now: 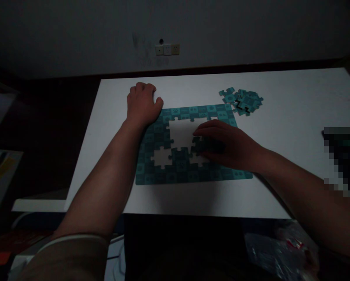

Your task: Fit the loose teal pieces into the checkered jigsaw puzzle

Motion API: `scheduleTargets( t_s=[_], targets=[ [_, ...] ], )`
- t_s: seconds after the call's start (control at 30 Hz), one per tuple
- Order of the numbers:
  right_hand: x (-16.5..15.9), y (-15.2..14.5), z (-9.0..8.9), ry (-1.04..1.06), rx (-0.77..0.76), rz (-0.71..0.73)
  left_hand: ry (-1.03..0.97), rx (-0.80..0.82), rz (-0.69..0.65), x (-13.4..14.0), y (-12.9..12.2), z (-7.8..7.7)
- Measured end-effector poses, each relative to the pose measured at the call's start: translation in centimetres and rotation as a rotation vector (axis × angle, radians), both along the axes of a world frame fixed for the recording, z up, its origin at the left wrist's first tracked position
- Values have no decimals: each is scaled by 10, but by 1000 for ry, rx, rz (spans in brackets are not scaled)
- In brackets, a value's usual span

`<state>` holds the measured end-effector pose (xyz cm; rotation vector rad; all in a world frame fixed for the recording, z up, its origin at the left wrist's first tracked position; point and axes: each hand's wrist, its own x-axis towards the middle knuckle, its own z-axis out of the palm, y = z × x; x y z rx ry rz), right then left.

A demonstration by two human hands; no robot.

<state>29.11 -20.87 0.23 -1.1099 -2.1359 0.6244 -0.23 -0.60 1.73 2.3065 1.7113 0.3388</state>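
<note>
A teal jigsaw puzzle [181,177] with a checkered paw-and-bone print lies flat on the white table. White gaps show in its middle and lower left. My left hand [142,103] rests palm down at its upper left corner, thumb apart and fingers slightly bent, holding nothing. Over the right half of the puzzle, my right hand [227,142] curves its thumb and fingertips around a dark teal puzzle piece [197,145] beside the large gap. Part of that piece is hidden by the hand. Loose puzzle pieces [248,102] are heaped past the puzzle's upper right corner.
The white table [294,101] reaches back toward a grey wall with sockets [167,49]. At the right edge of view is a dark, pixelated object [344,160]. Clear plastic bags [280,249] lie below the table's front edge.
</note>
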Motion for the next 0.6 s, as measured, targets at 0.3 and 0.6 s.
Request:
scheduleTargets(
  t_s=[0.3, 0.6],
  targets=[
    [-4, -3, 12, -15, -50, -74, -33, -8, -14, -2, 0, 3],
    [-8, -1, 32, 101, -214, -313, -63, -12, -7, -2, 0, 1]
  ],
)
